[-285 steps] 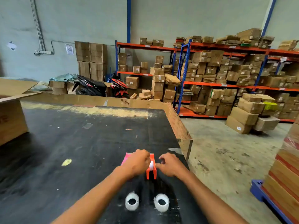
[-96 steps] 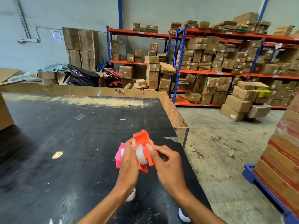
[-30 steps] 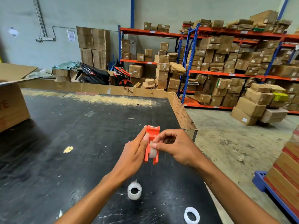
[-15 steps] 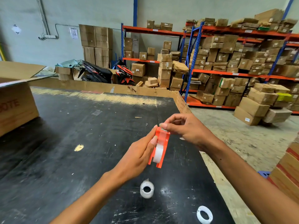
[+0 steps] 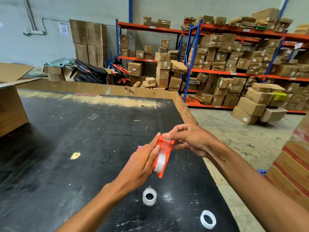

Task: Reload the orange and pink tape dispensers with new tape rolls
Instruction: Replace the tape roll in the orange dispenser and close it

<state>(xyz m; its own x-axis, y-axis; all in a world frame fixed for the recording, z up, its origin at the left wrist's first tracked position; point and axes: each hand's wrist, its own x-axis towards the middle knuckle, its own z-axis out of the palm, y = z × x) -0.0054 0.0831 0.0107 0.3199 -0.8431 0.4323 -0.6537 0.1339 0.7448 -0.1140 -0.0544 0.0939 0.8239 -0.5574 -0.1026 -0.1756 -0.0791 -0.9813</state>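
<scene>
My left hand (image 5: pixel 142 162) grips the orange tape dispenser (image 5: pixel 164 159) above the black table (image 5: pixel 66 156), with a clear tape roll seated inside it. My right hand (image 5: pixel 190 139) pinches the tape end at the dispenser's metal cutter at the top. Only a sliver of the pink dispenser (image 5: pixel 139 147) shows on the table, behind my left hand. A full clear tape roll (image 5: pixel 149 196) stands on the table below my hands. A thin white empty ring (image 5: pixel 208 219) lies near the table's right front edge.
A cardboard box (image 5: pixel 10 108) sits at the table's left edge. A cardboard rim (image 5: pixel 100 88) lines the table's far and right sides. Shelves of cartons (image 5: pixel 234 64), parked motorbikes (image 5: pixel 100 72) and stacked boxes at the right (image 5: pixel 294 164) surround the table.
My right hand has come down onto the top of the orange dispenser, pinching the tape at the cutter. My left hand keeps its hold and the dispenser sits a little more upright.
</scene>
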